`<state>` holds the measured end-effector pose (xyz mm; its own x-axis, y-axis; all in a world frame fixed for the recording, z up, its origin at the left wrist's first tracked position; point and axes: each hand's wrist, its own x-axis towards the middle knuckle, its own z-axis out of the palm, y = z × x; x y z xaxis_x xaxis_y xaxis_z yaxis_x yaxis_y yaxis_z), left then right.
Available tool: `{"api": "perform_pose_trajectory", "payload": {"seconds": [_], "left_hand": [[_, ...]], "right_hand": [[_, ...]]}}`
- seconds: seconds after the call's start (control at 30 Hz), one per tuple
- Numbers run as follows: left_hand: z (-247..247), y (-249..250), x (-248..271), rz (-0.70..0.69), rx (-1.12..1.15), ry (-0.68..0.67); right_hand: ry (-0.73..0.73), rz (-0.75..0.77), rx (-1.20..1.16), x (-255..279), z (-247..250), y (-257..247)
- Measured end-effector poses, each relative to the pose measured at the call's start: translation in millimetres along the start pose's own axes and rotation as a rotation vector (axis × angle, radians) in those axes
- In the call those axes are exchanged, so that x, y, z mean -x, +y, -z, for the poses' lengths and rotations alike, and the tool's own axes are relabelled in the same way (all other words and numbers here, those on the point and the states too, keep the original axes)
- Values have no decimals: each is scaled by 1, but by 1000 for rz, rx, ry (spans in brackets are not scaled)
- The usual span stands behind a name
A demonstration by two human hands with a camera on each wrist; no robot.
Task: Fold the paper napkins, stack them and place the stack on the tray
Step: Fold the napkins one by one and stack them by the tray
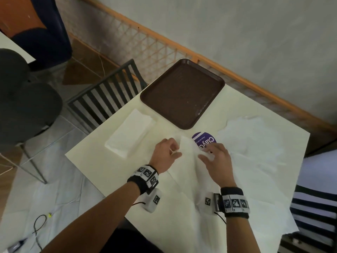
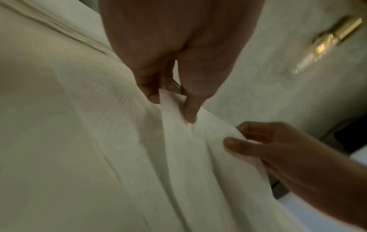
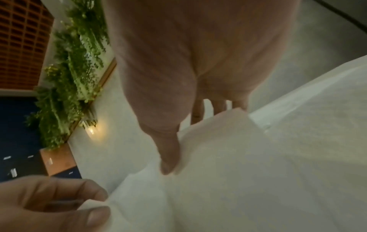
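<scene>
A white paper napkin [image 1: 188, 149] lies spread in front of me, its far edge lifted between both hands. My left hand [image 1: 177, 152] pinches that edge with thumb and fingers [image 2: 152, 95]. My right hand [image 1: 206, 155] pinches the same napkin [image 2: 188, 149] a little to the right, thumb [image 3: 168, 158] on top of the paper [image 3: 248, 164]. A flat stack of folded napkins [image 1: 130, 133] rests on the table to the left. The brown tray [image 1: 182, 94] sits bare at the table's far side, beyond both hands.
Loose unfolded napkins [image 1: 255, 143] cover the right part of the cream table [image 1: 98, 161]. A purple round label [image 1: 205, 140] lies just past my right hand. A dark slatted chair [image 1: 107, 95] stands at the far left edge; the table's right edge is close.
</scene>
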<state>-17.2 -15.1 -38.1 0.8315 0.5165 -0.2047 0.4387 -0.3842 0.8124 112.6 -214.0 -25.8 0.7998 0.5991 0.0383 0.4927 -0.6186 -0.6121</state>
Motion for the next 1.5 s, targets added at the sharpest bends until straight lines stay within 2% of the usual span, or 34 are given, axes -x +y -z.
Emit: {"api": "perform_pose_trajectory", "payload": {"seconds": [0.1, 0.17, 0.27, 0.3, 0.37, 0.47, 0.57, 0.67, 0.83, 0.93, 1.03, 1.17, 1.23, 1.33, 1.43, 1.5], "left_hand": [[14, 8, -1, 22, 118, -37], [24, 12, -2, 56, 164, -90], [37, 15, -2, 61, 369, -178], [40, 15, -2, 40, 371, -184], [45, 10, -2, 4, 251, -137], [42, 2, -1, 25, 65, -89], [38, 4, 2, 59, -85, -108], [31, 9, 5, -43, -128, -110], [44, 49, 17, -322, -128, -142], [62, 74, 23, -477, -122, -118], [80, 88, 29, -531, -46, -70], [101, 92, 33, -493, 89, 38], [110, 84, 31, -468, 156, 48], [116, 72, 32, -447, 218, 9], [118, 62, 33, -430, 284, 13], [119, 54, 33, -411, 310, 17]], "right_hand": [[-30, 145, -209, 7, 22, -17], [-43, 175, -309, 12, 36, -34], [-35, 82, -407, 13, 46, -44], [-61, 19, -408, 13, 44, -40], [-111, -85, -342, 12, 33, -24], [-124, -214, -277, 11, 14, 3], [-98, -250, -128, 14, 1, 12], [-16, -176, -173, 20, -1, 9], [-131, 31, -278, 19, 13, -15], [-64, -29, -403, 15, 20, -23], [-72, -97, -660, 13, 25, -27], [78, -150, -894, 14, 29, -34], [116, -152, -1006, 14, 27, -33], [25, -107, -1157, 13, 22, -33], [-48, -51, -1125, 9, 15, -34], [-48, -72, -1175, 7, 14, -33]]}}
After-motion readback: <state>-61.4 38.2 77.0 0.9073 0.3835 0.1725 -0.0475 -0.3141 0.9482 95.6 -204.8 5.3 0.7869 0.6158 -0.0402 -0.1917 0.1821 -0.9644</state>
